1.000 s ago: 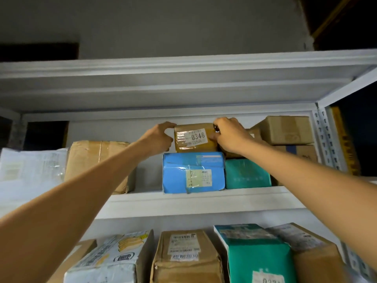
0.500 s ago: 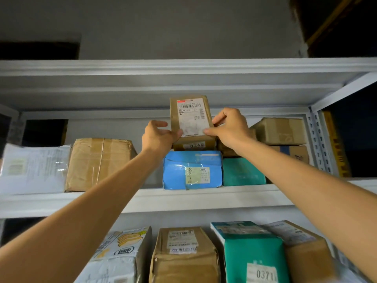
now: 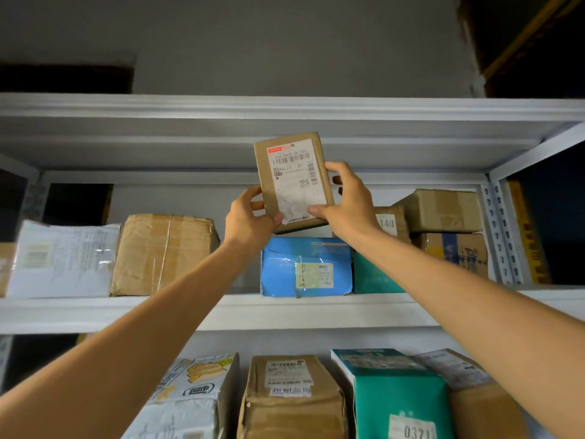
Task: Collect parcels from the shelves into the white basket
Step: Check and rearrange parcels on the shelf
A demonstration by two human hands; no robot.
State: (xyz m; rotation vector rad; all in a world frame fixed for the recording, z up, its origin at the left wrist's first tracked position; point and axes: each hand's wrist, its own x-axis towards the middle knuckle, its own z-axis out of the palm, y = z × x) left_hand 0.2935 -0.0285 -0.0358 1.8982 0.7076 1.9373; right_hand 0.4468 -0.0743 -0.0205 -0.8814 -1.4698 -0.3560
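Item: small brown parcel [image 3: 292,179], white shipping label facing the camera, standing on end and leaning a little to the left, held up before the opening of the upper shelf [image 3: 285,308], directly above a blue parcel [image 3: 305,267]. Whether its lower edge is clear of the blue parcel cannot be told. Held between both grips at its lower half. The left grip [image 3: 250,217] is clamped on the lower left corner, thumb on the front face, fingers curled behind. The right grip [image 3: 345,204] is clamped on the lower right, thumb on the label, fingers wrapped round the back edge. Label: barcode visible, finer print too small to read. Same shelf: white bag parcel [image 3: 63,258] and brown carton [image 3: 164,255] at left. A teal parcel [image 3: 373,274] sits beside the blue one, partly covered by the right forearm. A box [image 3: 391,223] behind the right grip shows only "140". Two stacked cartons [image 3: 443,210] are at far right. Lower row, cut off at the frame's bottom edge: white printed parcel [image 3: 196,391], taped brown parcel [image 3: 291,397], teal bag [image 3: 399,403] numbered 0371, and a brown box [image 3: 474,403] largely hidden by the right arm.
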